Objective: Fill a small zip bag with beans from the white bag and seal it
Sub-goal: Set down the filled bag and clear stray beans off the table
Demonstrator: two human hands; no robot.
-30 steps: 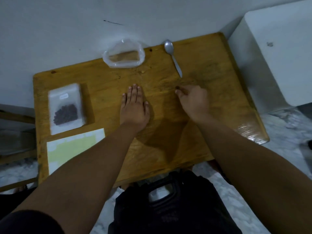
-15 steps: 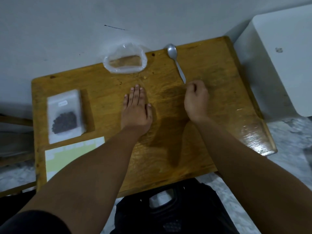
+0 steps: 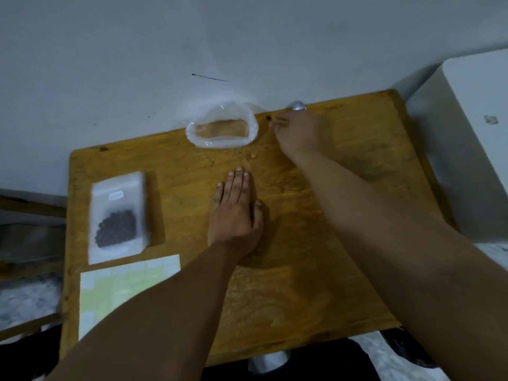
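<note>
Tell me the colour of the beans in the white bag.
Dark, nearly black beans, seen through the white bag's window; head view.

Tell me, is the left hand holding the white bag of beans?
No, the left hand lies flat on the bare table, apart from the white bag at the left.

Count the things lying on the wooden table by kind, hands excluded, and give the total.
Bags: 2, white bag with dark beans, clear plastic zip bag
Spoons: 1, metal spoon, mostly hidden by the right hand
Sheets: 1, pale green sheet
Total: 4
</note>
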